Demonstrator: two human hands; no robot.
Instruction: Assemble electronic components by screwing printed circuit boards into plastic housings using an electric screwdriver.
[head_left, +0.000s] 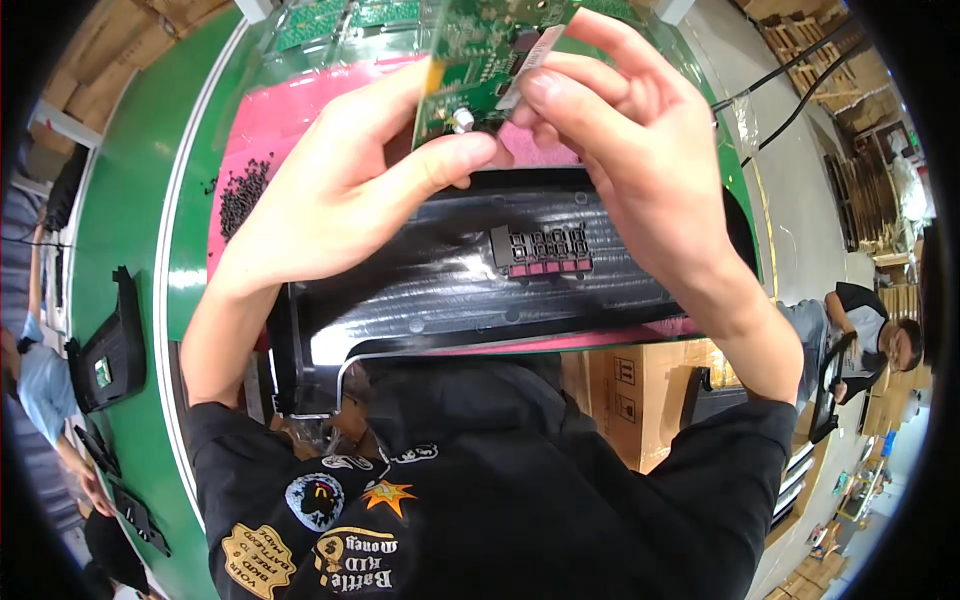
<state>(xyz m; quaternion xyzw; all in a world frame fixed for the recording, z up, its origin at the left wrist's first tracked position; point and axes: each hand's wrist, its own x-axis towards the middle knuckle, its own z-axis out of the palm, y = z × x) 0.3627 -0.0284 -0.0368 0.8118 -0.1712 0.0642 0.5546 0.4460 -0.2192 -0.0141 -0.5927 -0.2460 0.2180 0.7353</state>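
We see the left hand (340, 190) and right hand (625, 150) both pinching a green circuit board (470, 70), held up above the black plastic panel (480, 275) lying on pink foam (290, 110), near us

Brown cardboard boxes (640, 395) below the table edge (dark square handling marks on one side)

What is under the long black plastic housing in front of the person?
The black plastic housing lies on a pink foam sheet spread over the green belt. Pink shows above it and along its lower edge; the rest of the sheet beneath is covered.
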